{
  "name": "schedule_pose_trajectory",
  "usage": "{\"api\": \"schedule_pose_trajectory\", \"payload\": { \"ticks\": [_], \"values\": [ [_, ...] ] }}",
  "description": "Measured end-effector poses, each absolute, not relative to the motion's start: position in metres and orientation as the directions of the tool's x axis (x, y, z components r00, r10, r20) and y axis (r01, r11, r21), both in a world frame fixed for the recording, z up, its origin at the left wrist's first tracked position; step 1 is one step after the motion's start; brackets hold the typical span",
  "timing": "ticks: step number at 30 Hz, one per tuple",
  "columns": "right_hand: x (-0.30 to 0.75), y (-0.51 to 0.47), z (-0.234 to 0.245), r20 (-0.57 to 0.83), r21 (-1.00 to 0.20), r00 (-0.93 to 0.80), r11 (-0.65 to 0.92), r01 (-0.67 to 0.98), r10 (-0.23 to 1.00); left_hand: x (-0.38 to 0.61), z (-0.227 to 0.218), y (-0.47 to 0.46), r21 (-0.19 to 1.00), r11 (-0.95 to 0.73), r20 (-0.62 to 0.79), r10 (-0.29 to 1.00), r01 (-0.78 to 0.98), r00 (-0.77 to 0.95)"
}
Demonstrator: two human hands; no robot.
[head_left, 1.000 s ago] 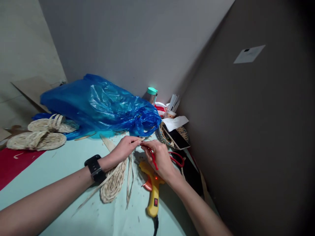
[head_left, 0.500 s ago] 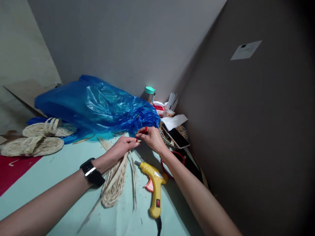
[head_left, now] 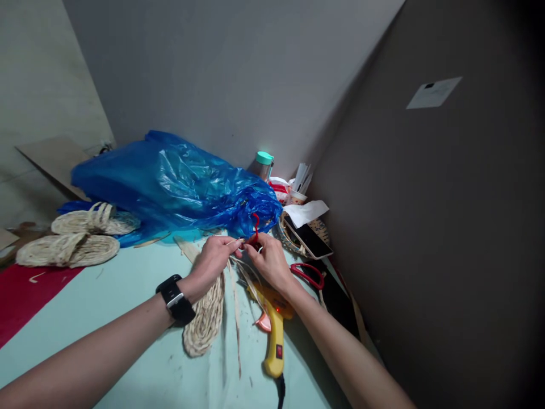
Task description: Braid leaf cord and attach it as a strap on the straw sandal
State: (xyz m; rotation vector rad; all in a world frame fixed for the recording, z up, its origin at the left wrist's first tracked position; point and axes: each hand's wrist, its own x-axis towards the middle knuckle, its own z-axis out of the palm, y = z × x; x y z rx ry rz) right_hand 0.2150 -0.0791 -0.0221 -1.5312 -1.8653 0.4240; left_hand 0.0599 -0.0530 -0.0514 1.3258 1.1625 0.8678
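My left hand point(head_left: 216, 260), with a black watch on its wrist, is closed in a pinch on pale dried plant-fibre strips point(head_left: 235, 309), whose loose ends hang down and cross toward the right. My right hand point(head_left: 271, 262) is closed at the same spot, its fingertips almost touching the left ones. A thin red cord point(head_left: 256, 221) curls up from between its fingers. Below my left hand lies a braided fibre sole point(head_left: 205, 321), its upper part covered by the hand. Beneath my right hand, a yellow glue gun point(head_left: 275, 341) lies with its front partly hidden.
Two woven slippers point(head_left: 70, 250) lie at the left by a red sheet point(head_left: 40, 292). A big blue plastic bag point(head_left: 179, 182) fills the back. Red-handled scissors point(head_left: 314, 275), a phone point(head_left: 315, 241) on a basket and a green-lidded bottle point(head_left: 264, 162) stand or lie at the right.
My right hand has lowered and come closer to my left. The red cord now sticks up above the fingers, and fibre strips have swung across the glue gun.
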Motion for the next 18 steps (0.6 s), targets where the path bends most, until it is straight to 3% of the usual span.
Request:
{"api": "schedule_pose_trajectory", "payload": {
  "ticks": [8, 18],
  "values": [
    [0.204, -0.090, -0.020, 0.290, -0.598, -0.101, 0.263, 0.757, 0.952, 0.063, -0.051, -0.056, 0.988, 0.067, -0.095, 0.974, 0.142, 0.204],
    [0.216, -0.082, -0.016, 0.223, -0.768, -0.063, 0.215, 0.604, 0.973, 0.056, -0.042, -0.051, 0.992, 0.016, -0.052, 0.960, 0.129, 0.275]
  ]
}}
